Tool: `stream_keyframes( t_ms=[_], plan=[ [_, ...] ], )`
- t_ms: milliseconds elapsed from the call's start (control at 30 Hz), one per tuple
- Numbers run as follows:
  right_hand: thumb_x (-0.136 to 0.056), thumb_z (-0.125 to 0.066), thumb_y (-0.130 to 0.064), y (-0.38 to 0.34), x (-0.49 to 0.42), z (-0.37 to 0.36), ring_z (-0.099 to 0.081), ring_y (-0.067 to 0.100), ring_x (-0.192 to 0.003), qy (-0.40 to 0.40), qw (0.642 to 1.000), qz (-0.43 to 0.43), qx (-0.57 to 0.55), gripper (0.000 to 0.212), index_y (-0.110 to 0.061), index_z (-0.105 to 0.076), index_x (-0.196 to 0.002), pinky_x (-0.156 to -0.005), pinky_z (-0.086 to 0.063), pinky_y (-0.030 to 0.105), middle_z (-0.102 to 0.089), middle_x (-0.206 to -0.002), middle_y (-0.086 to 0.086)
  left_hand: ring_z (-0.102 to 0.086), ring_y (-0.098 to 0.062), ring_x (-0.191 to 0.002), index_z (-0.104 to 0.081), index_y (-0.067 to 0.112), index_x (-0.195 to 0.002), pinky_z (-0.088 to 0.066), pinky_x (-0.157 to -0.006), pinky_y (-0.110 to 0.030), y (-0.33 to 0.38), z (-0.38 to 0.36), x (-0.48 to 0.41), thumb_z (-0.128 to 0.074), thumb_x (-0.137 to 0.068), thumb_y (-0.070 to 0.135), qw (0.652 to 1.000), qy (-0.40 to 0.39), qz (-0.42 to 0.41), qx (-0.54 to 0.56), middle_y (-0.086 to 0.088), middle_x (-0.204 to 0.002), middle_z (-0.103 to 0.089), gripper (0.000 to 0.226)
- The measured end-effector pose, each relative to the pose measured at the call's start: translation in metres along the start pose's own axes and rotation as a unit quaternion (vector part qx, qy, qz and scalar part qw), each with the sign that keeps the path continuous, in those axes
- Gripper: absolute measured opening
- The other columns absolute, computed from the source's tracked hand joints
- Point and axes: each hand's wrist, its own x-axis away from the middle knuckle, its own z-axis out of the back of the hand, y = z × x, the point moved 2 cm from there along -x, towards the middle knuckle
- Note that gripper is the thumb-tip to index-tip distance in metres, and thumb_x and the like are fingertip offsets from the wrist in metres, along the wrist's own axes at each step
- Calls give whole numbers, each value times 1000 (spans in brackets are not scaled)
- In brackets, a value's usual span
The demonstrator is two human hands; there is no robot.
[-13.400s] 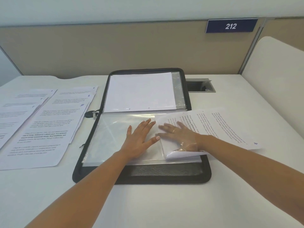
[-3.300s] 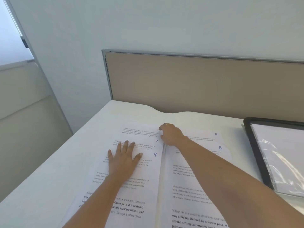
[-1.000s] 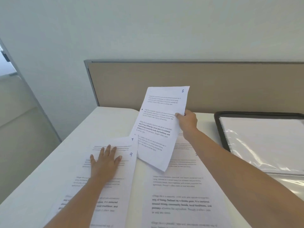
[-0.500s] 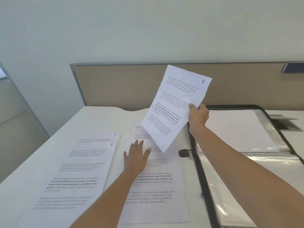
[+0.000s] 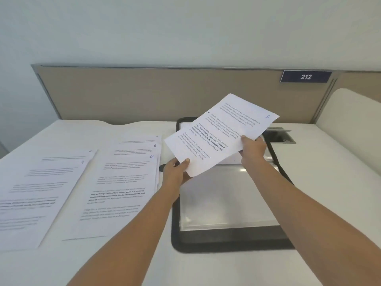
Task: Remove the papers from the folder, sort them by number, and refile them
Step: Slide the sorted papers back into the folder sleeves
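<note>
Sheet 6 (image 5: 222, 133) (the number is handwritten in blue at its far corner) is held clear of the worktop (image 5: 206, 269) between both grips. It is printed side up and tilted, its far end higher than its near end. The left grip (image 5: 177, 172) pinches the sheet's near corner, thumb on top and fingers underneath. The right grip (image 5: 252, 147) pinches the long edge on its own side. Each is closed on this one sheet.

Directly below the two grips lies the folder (image 5: 226, 244), a black zip case spread open on the worktop. Its near half, on the wrist side of the grips, shows a clear plastic sleeve (image 5: 222, 203), glossy and flat. The far half is mostly hidden behind the held sheet.

Just outside the left grip a stack of papers (image 5: 123, 182) lies flat. Its top sheet is marked 10, a sheet marked 8 peeks out beyond it, and past that is one more edge whose number I can't read. Farther out on that side is a second stack (image 5: 41, 193) topped by a sheet marked 9, with another corner showing past it.

Beyond the right grip a cable hatch (image 5: 278, 137) is set into the worktop. Behind everything stands a tan partition (image 5: 144, 93) carrying a blue plate (image 5: 306, 76) that reads 212.
</note>
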Motion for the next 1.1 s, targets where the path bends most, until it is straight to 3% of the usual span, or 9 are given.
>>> stream_keyframes(
  t_ms=[167, 300, 400, 500, 600, 700, 767, 900, 1100],
  plan=[
    [-89, -51, 8, -5, -23, 82, -59, 28, -106, -48, 996, -50, 48, 40, -4, -52, -127, -81, -50, 35, -59, -120, 9, -59, -26, -104, -47, 4, -130, -53, -70, -29, -24, -50, 19, -62, -80, -13, 1000, 13, -10, -17, -12, -126, -59, 55],
    [-83, -62, 4, -14, -47, 139, -59, 24, -89, -18, 990, -66, 122, 40, -5, -48, -119, -81, -55, 38, -57, -117, 12, -58, -26, -102, -43, 5, -135, -53, -74, -33, -44, -85, 30, -62, -80, -14, 999, 1, -4, -46, -12, -128, -57, 61],
    [-82, -67, -6, -28, -56, 171, -50, 30, -113, 52, 970, -9, 238, 68, -8, -31, -139, -90, -47, 38, -40, -137, 14, -58, -27, -102, -42, 4, -136, -53, -75, -33, -59, -110, 36, -62, -80, -13, 997, -8, 7, -75, -12, -130, -56, 62],
    [-81, -71, -15, -41, -57, 193, -38, 31, -129, 76, 909, 139, 386, 65, -11, -38, -137, -99, -39, 42, -37, -141, 13, -59, -30, -107, -42, 2, -135, -53, -73, -32, -74, -133, 40, -63, -80, -13, 995, -10, 15, -99, -13, -131, -55, 61],
    [-82, -71, -27, -41, -54, 199, -41, 22, -126, -71, 843, 284, 451, 37, -15, -59, -114, -102, -33, 35, -52, -130, 4, -60, -32, -107, -43, 1, -134, -54, -74, -33, -84, -154, 41, -64, -79, -13, 994, -11, 19, -110, -15, -130, -56, 60],
    [-81, -71, -36, -32, -43, 203, -42, 11, -126, -285, 775, 279, 491, 29, -21, -64, -104, -107, -26, 26, -57, -126, -5, -60, -33, -108, -45, 0, -132, -54, -74, -33, -91, -174, 41, -64, -79, -13, 992, -12, 17, -122, -15, -130, -56, 58],
    [-77, -72, -43, -27, -37, 211, -39, 8, -129, -360, 722, 261, 530, 39, -26, -63, -111, -109, -24, 26, -54, -132, -9, -60, -33, -108, -46, 0, -131, -54, -72, -32, -95, -186, 42, -64, -79, -12, 991, -15, 13, -132, -15, -130, -56, 56],
    [-81, -68, -44, -18, -34, 225, -37, 7, -131, -397, 651, 279, 583, 52, -26, -55, -129, -108, -21, 21, -49, -138, -10, -60, -31, -106, -48, 1, -130, -53, -63, -25, -102, -204, 43, -63, -82, -9, 987, -20, 0, -158, -13, -132, -56, 52],
    [-98, -46, -21, -7, -46, 236, -54, 20, -119, -305, 679, 311, 591, 33, -16, -58, -128, -103, -35, 25, -59, -130, 0, -66, -16, -68, -53, 7, -124, -54, -58, -18, -105, -221, 48, -57, -93, 18, 971, 24, -34, -236, -9, -97, -66, 33]
  ],
)
